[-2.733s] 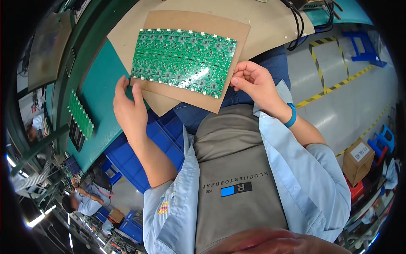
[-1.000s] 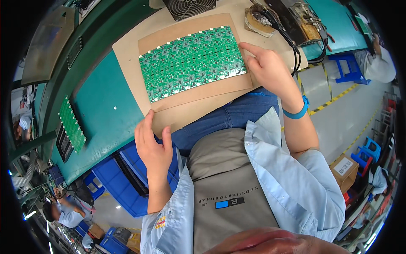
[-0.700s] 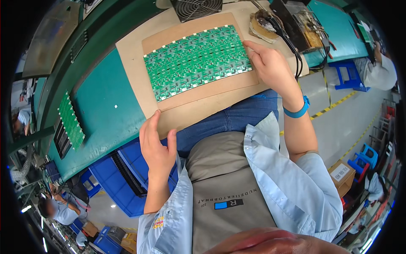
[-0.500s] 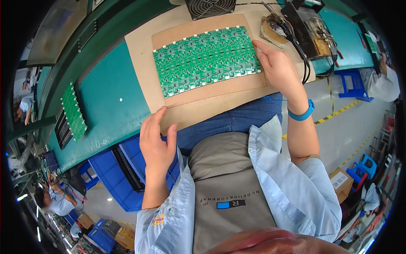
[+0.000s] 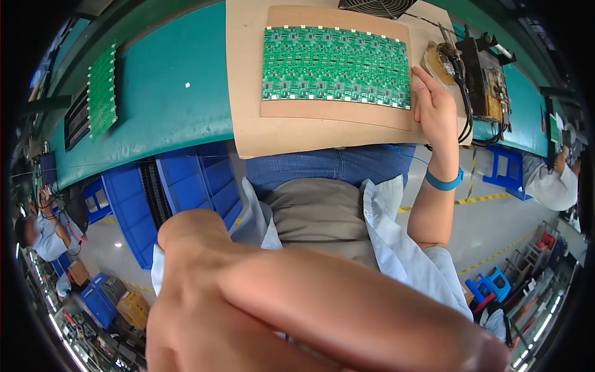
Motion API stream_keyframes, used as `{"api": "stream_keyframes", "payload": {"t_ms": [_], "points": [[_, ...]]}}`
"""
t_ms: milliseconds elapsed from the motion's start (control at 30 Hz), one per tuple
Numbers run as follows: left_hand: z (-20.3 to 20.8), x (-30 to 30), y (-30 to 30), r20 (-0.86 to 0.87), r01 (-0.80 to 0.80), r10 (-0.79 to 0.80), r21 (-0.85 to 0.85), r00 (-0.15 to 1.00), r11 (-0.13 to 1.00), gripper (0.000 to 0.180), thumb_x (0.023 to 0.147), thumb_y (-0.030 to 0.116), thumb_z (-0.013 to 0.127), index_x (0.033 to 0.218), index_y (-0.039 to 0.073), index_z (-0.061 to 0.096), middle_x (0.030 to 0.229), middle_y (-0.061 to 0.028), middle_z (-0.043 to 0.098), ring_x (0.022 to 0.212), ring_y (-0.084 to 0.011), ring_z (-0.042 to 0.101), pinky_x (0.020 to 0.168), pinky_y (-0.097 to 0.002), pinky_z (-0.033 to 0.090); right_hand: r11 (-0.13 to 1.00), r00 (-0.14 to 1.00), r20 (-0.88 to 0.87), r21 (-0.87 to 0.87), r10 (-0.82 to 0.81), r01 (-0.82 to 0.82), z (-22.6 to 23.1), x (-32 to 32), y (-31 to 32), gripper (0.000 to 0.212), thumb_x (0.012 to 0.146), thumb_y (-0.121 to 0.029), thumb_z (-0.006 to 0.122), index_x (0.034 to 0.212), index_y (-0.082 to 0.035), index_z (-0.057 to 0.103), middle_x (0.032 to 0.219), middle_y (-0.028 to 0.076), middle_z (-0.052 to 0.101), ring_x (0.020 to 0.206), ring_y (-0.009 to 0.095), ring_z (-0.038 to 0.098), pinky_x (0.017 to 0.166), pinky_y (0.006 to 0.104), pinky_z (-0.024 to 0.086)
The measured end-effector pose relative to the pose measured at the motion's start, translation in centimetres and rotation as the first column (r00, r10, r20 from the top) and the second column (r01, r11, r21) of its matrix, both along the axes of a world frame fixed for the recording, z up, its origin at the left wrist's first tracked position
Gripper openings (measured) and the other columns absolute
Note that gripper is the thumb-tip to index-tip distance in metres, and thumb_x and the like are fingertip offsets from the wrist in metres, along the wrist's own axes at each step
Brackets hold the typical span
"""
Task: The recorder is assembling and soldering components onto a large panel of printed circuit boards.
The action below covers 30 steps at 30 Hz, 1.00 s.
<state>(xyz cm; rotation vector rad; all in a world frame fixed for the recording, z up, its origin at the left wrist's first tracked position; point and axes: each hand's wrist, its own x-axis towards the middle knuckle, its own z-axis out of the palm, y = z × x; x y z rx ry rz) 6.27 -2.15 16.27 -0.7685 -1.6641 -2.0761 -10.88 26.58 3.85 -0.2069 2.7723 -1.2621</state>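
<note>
A green circuit board panel (image 5: 334, 67), packed with small parts and with white connectors along its long edges, lies flat on a brown sheet (image 5: 334, 116). My right hand (image 5: 437, 105) rests beside the panel's right edge. Its fingers are loosely bent and touch the sheet's edge, with nothing visibly held. My left hand (image 5: 248, 297) is raised close to the camera, large and blurred at the lower edge. One of its digits stretches to the right; its other fingers are cut off by the frame. I see nothing in it.
Under the sheet lies larger cardboard (image 5: 248, 133) on the green bench (image 5: 173, 111). A soldering stand with cables (image 5: 483, 80) is at the right, a black fan (image 5: 378, 6) behind. Another green board (image 5: 102, 93) leans at the left. Blue bins (image 5: 133, 211) are below the bench.
My left hand has left the cardboard's front edge and come up close to the camera. My right hand stays by the panel's right edge. The whole view has turned and shifted.
</note>
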Motion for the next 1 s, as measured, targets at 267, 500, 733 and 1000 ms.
{"api": "stream_keyframes", "payload": {"t_ms": [267, 500, 733, 1000], "points": [[0.6, -0.3, -0.2, -0.011, 0.05, -0.05, -0.041, 0.999, 0.998, 0.029, 0.099, 0.036, 0.062, 0.116, 0.013, 0.061, 0.112, -0.0041, 0.064, 0.092, -0.0286, 0.06, 0.087, -0.0404, 0.05, 0.978, 0.993, 0.109, -0.199, -0.042, 0.063, 0.8, 0.5, -0.2, 0.032, 0.102, -0.013, 0.049, 0.124, 0.001, 0.067, 0.061, -0.001, 0.054, 0.05, 0.005, 0.046, 0.047, 0.0206, 0.035], [0.6, -0.9, 0.2, -0.054, 0.142, -0.14, 0.04, 0.989, 0.989, 0.027, 0.1, 0.036, 0.061, 0.114, 0.013, 0.062, 0.11, -0.0034, 0.064, 0.089, -0.0269, 0.059, 0.086, -0.0396, 0.051, 0.977, 0.992, 0.104, -0.192, -0.076, 0.095, 0.9, 0.8, 0.0, 0.031, 0.102, -0.011, 0.048, 0.124, 0.001, 0.067, 0.06, 0.0, 0.055, 0.05, 0.006, 0.048, 0.048, 0.0214, 0.036], [0.5, -4.5, 6.5, -0.077, 0.193, -0.189, 0.048, 0.979, 0.98, 0.025, 0.1, 0.036, 0.06, 0.112, 0.014, 0.062, 0.107, -0.0026, 0.064, 0.085, -0.0253, 0.058, 0.084, -0.0388, 0.051, 0.973, 0.994, 0.09, -0.215, -0.062, 0.08, 0.7, 0.7, -0.2, 0.031, 0.102, -0.01, 0.047, 0.123, 0.0, 0.067, 0.059, -0.001, 0.053, 0.051, 0.006, 0.047, 0.049, 0.0208, 0.035], [1.0, -1.8, 0.9, -0.105, 0.199, -0.193, 0.042, 0.975, 0.979, 0.024, 0.1, 0.036, 0.06, 0.11, 0.015, 0.063, 0.104, -0.0017, 0.064, 0.081, -0.0234, 0.057, 0.082, -0.0379, 0.052, 0.973, 0.996, 0.078, -0.224, -0.045, 0.061, 0.7, 0.3, 0.3, 0.031, 0.102, -0.009, 0.046, 0.124, 0.0, 0.067, 0.059, -0.002, 0.053, 0.051, 0.005, 0.047, 0.049, 0.02, 0.035]]}}
